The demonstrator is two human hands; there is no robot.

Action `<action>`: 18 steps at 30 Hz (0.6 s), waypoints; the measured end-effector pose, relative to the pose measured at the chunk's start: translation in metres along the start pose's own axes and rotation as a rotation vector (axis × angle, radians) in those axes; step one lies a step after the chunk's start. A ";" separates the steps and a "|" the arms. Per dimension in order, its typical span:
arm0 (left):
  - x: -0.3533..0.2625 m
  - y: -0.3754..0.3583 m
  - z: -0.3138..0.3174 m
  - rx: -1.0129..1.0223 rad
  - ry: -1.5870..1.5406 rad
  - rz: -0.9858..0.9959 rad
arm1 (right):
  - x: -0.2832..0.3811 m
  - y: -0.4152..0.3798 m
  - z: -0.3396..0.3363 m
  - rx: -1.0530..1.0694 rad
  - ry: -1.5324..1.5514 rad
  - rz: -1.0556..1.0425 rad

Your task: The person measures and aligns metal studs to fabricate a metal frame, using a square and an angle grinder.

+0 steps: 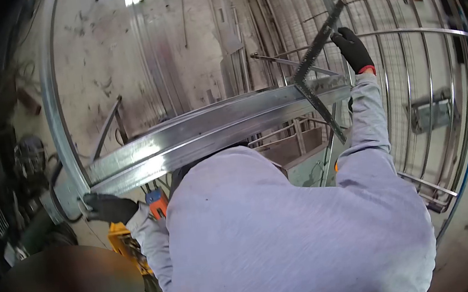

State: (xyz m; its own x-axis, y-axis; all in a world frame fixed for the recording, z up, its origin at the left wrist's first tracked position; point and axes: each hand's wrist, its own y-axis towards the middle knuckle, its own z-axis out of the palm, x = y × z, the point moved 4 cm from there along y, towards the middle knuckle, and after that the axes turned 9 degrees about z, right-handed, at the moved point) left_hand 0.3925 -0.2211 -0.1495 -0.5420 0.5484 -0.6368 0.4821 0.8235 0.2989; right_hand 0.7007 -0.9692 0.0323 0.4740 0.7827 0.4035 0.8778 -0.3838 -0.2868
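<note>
A dark steel framing square (306,67) lies slanted across the right end of a shiny metal beam (197,133), its corner over the beam. My right hand (354,51), in a black glove, is at the edge of the square's upper arm, with its fingers closed there. My left hand (110,208), also gloved in black, is beside the beam's left end. Its fingers are bent close to the corner where an upright metal tube (50,87) meets the beam. A small pale thing shows at those fingertips, too small to name.
A metal railing frame with several bars (407,78) lies on the right. Below the beam are a metal bin (304,149) and an orange and blue device (156,202). A yellow item (126,244) stands at lower left, near a blurred oval patch. Metal bars lie on the floor beyond.
</note>
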 end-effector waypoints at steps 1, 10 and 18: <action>-0.026 0.001 -0.003 -0.258 -0.488 -0.384 | -0.014 -0.005 -0.010 -0.019 0.018 0.015; 0.041 -0.002 0.003 -0.147 -0.021 0.180 | -0.122 0.027 0.117 0.564 0.963 0.475; -0.016 -0.006 0.006 -0.270 -0.635 -0.461 | 0.038 0.024 0.119 0.203 0.363 -0.385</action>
State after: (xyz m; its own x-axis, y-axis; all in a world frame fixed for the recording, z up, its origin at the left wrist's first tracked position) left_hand 0.4023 -0.2362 -0.1453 -0.1136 0.0279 -0.9931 0.0810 0.9965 0.0188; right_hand 0.7317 -0.8903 -0.0626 0.1473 0.6152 0.7745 0.9781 0.0259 -0.2067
